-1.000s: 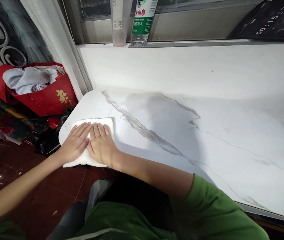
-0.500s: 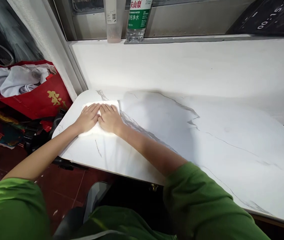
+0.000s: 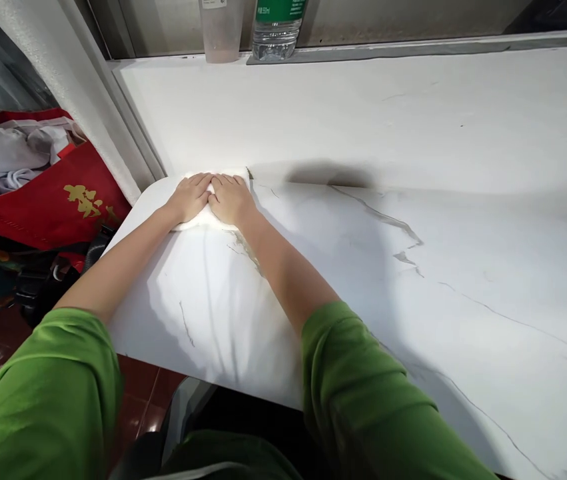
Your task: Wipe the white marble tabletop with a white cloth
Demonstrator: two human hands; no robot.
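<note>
A folded white cloth (image 3: 208, 219) lies flat on the white marble-patterned table (image 3: 273, 333), up against the wall at the table's far left. My left hand (image 3: 190, 197) presses down on its left part with fingers stretched out. Beside it, my right hand (image 3: 232, 199) lies flat on the cloth's right part, fingers also extended. The two hands touch or nearly touch at the thumbs. Much of the cloth is hidden beneath them.
On the sill behind stand a translucent plastic cup (image 3: 221, 33) and a water bottle (image 3: 276, 37). A red bag (image 3: 48, 200) holding white fabric is left of the table, near a pale curtain (image 3: 78, 100). Red tiles (image 3: 136, 400) cover the floor.
Both hands and the cloth have slid away from me across the table to the wall. My arms reach farther forward, and the camera view has tilted down.
</note>
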